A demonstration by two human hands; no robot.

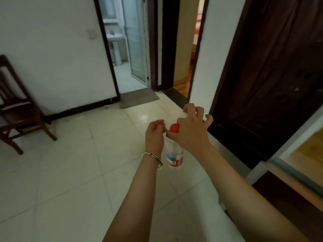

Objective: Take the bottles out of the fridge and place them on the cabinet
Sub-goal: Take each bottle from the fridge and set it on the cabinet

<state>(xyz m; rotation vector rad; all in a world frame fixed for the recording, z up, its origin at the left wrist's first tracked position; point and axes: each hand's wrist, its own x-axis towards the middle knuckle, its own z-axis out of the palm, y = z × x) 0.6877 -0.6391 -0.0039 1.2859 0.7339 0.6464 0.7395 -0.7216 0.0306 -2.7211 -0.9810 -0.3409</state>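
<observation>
The left forearm [136, 198], with a bracelet [152, 157] at the wrist, and the right forearm [244, 198] are being extended over the tiled floor [70, 172]. A clear bottle [174, 154] is being held upright in mid-air by the right hand [192, 130], which is pinching the neck just under the red cap [174, 128], the other fingers being splayed. The left hand [154, 135] is being held just beside the cap, fingers loosely curled; contact with the bottle cannot be determined.

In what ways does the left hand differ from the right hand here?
The left hand wears a silver bangle at the wrist; the right hand has a bare wrist. The right hand grips the water bottle under its red cap, other fingers spread and hooked; the left hand's fingers curl loosely beside the cap, contact unclear. Both flank the bottle above the tiled floor.
</observation>
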